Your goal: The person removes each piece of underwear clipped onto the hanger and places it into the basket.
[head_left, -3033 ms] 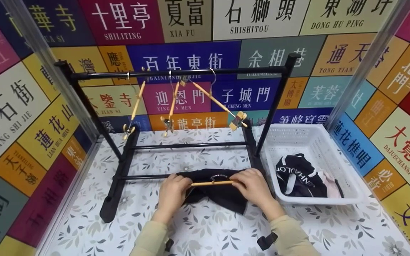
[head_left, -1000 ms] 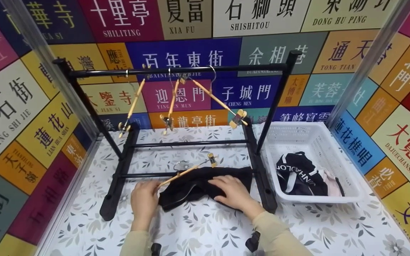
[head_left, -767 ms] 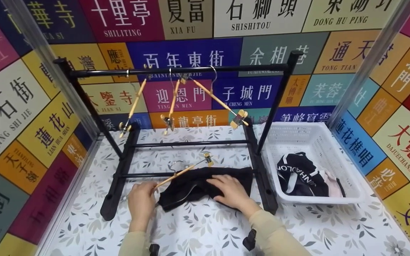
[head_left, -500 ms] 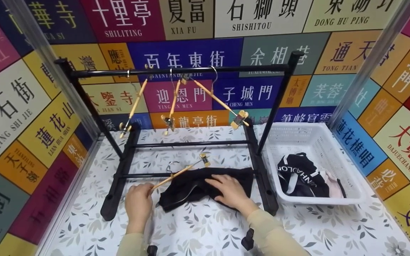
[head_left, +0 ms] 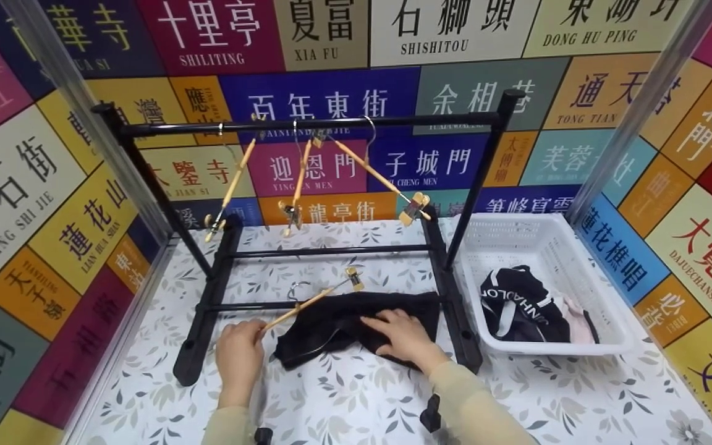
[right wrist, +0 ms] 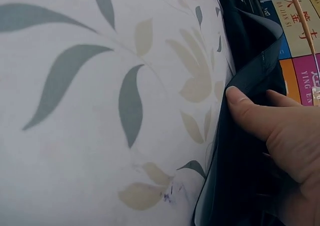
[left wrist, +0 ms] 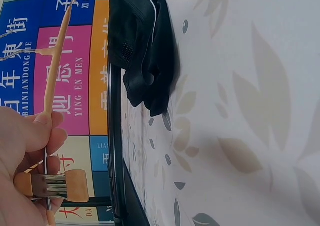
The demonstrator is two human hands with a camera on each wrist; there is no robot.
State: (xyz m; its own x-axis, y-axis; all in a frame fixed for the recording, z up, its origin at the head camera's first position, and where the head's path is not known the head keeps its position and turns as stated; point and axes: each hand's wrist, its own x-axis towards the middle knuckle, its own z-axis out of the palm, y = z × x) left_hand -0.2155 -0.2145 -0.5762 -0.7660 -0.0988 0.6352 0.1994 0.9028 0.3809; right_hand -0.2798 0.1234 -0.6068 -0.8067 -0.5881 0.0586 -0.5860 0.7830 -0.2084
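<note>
My left hand [head_left: 238, 358] pinches one end of a wooden clip hanger [head_left: 306, 306]. It holds the hanger tilted, the far end with its clip [head_left: 355, 279] raised to the right. In the left wrist view, the near clip [left wrist: 52, 185] sits beside the fingers. A black garment [head_left: 325, 330] with a thin pale line along one edge lies crumpled on the table, below and right of the hanger. My right hand [head_left: 405, 340] rests on its right part, fingers spread. In the right wrist view, the thumb [right wrist: 242, 105] lies on the cloth [right wrist: 240, 161] near its edge.
A black rack [head_left: 170, 185] stands behind, with three clip hangers [head_left: 365, 162] on its top bar. At right is a white basket [head_left: 541, 241] holding black clothing [head_left: 520, 303] and a pale pink piece [head_left: 580, 321]. Patterned walls close in the table [head_left: 331, 408].
Three seconds ago both hands held the hanger level over the garment. The right hand has since let go and come down on the cloth; the left has drawn the hanger leftward and tilted it.
</note>
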